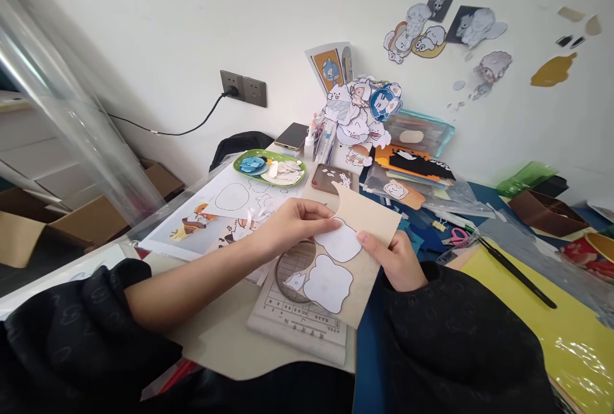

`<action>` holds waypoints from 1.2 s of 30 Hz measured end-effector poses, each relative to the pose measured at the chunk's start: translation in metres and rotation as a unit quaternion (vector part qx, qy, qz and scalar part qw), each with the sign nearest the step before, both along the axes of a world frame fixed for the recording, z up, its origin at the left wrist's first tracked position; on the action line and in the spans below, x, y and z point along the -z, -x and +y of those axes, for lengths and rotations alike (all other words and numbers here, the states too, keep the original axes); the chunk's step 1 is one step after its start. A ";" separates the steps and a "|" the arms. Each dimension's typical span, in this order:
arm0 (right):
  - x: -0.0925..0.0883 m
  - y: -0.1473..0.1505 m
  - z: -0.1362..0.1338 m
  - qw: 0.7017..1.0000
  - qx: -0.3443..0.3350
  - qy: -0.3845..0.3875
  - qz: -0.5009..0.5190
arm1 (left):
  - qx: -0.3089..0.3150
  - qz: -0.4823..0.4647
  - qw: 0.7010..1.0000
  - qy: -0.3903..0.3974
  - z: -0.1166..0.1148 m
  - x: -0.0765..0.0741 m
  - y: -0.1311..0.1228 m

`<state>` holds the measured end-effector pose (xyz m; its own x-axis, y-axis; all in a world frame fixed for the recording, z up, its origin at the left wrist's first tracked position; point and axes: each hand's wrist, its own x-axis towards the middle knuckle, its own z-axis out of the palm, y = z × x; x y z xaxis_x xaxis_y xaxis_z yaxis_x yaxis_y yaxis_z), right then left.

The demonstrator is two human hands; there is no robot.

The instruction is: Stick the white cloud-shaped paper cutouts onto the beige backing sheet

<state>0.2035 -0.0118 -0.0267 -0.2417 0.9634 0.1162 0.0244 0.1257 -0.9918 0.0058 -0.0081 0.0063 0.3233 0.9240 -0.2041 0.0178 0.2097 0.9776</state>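
Between both hands is a cream sheet of card point(371, 215) with curved notches along its left edge. My left hand point(307, 219) pinches the upper left of it, fingertips on a white rounded paper cutout point(341, 244). At the right edge my right hand point(396, 254) grips the card, its thumb pressing beside that same cutout. Lower on the card lies a second white wavy-edged cutout point(329, 284). Beneath it, a printed paper pad point(297, 324) rests on the table, with a round shallow dish or ring point(279, 273) and a small white cutout point(295, 281) on it.
A green tray point(297, 178) of blue and white paper pieces stands behind my left hand. Drawn sheets point(187, 238) lie to the left. On the right are pink-handled scissors point(459, 237), black tweezers point(518, 273) and a yellow sheet point(537, 331). Paper characters point(355, 126) cluster near the wall.
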 end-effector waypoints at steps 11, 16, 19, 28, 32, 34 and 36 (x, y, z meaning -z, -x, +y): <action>0.002 -0.001 0.000 1.000 0.008 -0.010 -0.029 | 0.008 -0.005 1.000 -0.018 -0.001 0.002 -0.001; 0.002 -0.001 0.000 0.999 0.015 -0.015 -0.041 | 0.006 0.019 1.000 -0.023 -0.002 0.002 -0.001; 0.001 -0.001 0.000 0.998 0.026 -0.015 -0.050 | 0.003 0.021 1.000 -0.021 -0.002 0.002 -0.002; -0.008 0.000 0.002 0.990 0.128 -0.038 -0.037 | -0.011 -0.003 1.000 -0.026 -0.001 0.000 -0.003; -0.007 -0.003 0.004 0.989 0.137 -0.043 -0.043 | 0.026 0.027 0.999 -0.037 0.000 0.004 -0.002; -0.006 -0.003 0.004 0.988 0.138 -0.045 -0.052 | 0.031 0.033 0.998 -0.045 0.001 0.006 -0.001; -0.006 -0.002 0.003 0.987 0.141 -0.045 -0.057 | 0.031 0.036 0.998 -0.050 0.002 0.009 -0.001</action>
